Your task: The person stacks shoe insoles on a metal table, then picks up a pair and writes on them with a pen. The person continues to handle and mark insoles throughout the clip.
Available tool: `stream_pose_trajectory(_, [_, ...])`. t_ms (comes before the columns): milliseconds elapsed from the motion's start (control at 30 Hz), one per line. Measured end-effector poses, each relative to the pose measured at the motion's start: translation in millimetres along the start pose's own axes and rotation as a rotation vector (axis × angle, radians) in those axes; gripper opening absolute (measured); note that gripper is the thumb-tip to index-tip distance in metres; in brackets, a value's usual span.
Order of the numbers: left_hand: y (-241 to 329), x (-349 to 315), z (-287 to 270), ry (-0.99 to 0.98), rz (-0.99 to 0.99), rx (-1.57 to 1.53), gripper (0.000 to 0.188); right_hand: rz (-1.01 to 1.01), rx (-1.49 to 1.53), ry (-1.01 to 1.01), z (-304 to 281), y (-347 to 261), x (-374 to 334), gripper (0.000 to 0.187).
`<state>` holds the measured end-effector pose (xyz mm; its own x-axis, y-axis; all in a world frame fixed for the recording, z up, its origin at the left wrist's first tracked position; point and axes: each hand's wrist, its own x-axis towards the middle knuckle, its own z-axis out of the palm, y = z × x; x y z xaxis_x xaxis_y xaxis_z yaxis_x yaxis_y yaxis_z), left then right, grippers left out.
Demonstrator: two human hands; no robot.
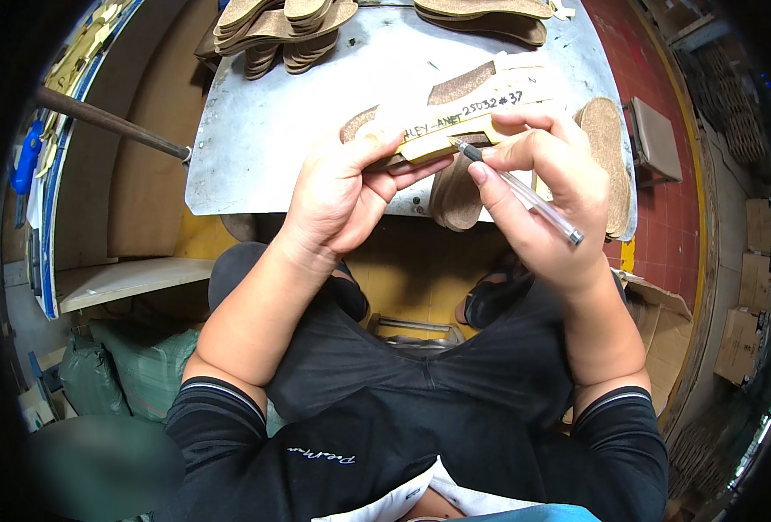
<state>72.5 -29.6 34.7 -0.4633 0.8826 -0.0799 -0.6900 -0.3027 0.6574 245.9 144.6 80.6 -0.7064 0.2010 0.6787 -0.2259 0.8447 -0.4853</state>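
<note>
A pale yellow, insole-shaped template (442, 122) with dark handwriting is tilted up in front of me over the table. My left hand (329, 191) is closed on its left end, thumb on top and fingers underneath. My right hand (555, 183) pinches a clear-barrelled pen (529, 193), whose dark tip end meets the template's near edge. Its upper fingers reach the template's right end. Behind the template, brown cork insoles (464, 85) are partly covered by it. Another cork insole stack (455, 200) shows below, between my hands.
A pale metal-topped table (246, 157) carries insole piles (277, 26) at far left, more insoles (486, 19) at far right, and a stack (605, 148) along the right edge. A metal bar (111, 122) meets the table's left side. Green sacks (142, 365) stand lower left.
</note>
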Motion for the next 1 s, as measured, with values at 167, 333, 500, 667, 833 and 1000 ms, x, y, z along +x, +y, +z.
stream_pose_trajectory(167, [5.1,0.4,-0.9,0.010,-0.022,0.029,0.043,0.072,0.099,-0.053,-8.7,2.1,1.1,0.014])
stream_pose_trajectory(333, [5.5,1.3,-0.9,-0.004,-0.024,0.035,0.044,0.046,0.088,-0.033,-5.7,0.4,0.4,0.012])
stream_pose_trajectory(500, [6.8,3.0,-6.5,-0.005,-0.044,0.034,0.045,0.049,0.105,-0.097,-10.9,1.2,0.0,0.013])
stream_pose_trajectory(667, [9.1,3.7,-8.1,-0.021,-0.063,0.001,0.046,0.020,0.108,-0.075,-10.0,0.5,2.0,0.011])
stream_pose_trajectory(833, [11.0,4.0,-9.8,-0.029,-0.077,-0.013,0.047,0.033,0.111,-0.118,-13.0,0.0,0.6,0.012])
stream_pose_trajectory(1000, [10.7,4.6,-13.5,-0.027,-0.091,-0.043,0.046,-0.014,0.117,-0.110,-12.4,2.4,1.5,0.013])
